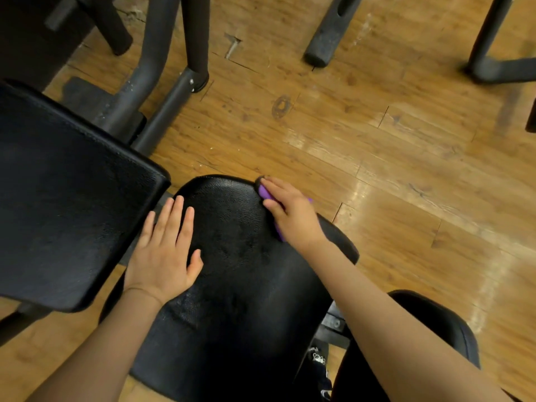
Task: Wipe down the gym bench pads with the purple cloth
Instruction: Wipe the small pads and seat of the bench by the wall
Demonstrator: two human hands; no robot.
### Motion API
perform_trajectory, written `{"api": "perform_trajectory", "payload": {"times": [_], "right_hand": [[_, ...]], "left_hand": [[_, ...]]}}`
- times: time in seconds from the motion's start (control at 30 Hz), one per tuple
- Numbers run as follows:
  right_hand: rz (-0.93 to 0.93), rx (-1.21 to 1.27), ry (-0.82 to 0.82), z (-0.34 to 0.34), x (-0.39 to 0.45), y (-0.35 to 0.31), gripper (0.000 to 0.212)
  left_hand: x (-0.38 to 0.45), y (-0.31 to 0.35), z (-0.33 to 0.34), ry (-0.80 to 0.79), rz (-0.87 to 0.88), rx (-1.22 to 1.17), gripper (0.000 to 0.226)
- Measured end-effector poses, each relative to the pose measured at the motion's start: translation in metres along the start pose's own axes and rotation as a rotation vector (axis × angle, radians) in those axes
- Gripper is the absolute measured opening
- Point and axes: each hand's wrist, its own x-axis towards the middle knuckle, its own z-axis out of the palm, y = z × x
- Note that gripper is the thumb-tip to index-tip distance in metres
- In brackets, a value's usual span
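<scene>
A black seat pad (pixel 237 271) fills the lower middle of the view. A larger black back pad (pixel 66 192) lies to its left with a narrow gap between them. My left hand (pixel 166 250) lies flat, fingers straight, on the seat pad's left edge. My right hand (pixel 290 211) presses the purple cloth (pixel 265 192) onto the seat pad's upper right edge. Most of the cloth is hidden under that hand; only small purple bits show at the fingers and below the palm.
The wooden floor (pixel 377 155) spreads to the right and behind. Dark metal frame tubes (pixel 162 111) stand behind the back pad. Other machine legs (pixel 330 33) and a bent base tube (pixel 499 68) stand farther back. A dark padded part (pixel 435 323) sits at lower right.
</scene>
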Motion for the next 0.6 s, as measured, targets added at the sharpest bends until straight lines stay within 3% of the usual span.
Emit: {"api": "perform_trajectory", "payload": {"times": [0.13, 0.2, 0.33, 0.4, 0.5, 0.6], "right_hand": [[-0.109, -0.091, 0.072, 0.006, -0.016, 0.013, 0.04], [-0.05, -0.121, 0.143, -0.001, -0.04, 0.043, 0.041], [0.437, 0.04, 0.308, -0.014, -0.101, 0.085, 0.044], [0.572, 0.074, 0.344, -0.015, -0.117, 0.092, 0.047], [0.503, 0.069, 0.338, -0.016, -0.101, 0.081, 0.042], [0.227, -0.047, 0.24, -0.011, -0.058, 0.047, 0.038]], "left_hand": [[-0.001, 0.002, -0.001, -0.013, 0.008, 0.006, 0.07], [0.0, 0.002, -0.002, -0.01, 0.011, -0.002, 0.07], [0.0, 0.001, -0.001, 0.004, 0.015, -0.014, 0.07], [-0.001, 0.001, -0.001, 0.011, 0.014, -0.018, 0.07], [0.0, 0.001, 0.0, 0.035, 0.019, -0.023, 0.069], [-0.001, 0.001, 0.001, 0.053, 0.032, -0.019, 0.069]]}}
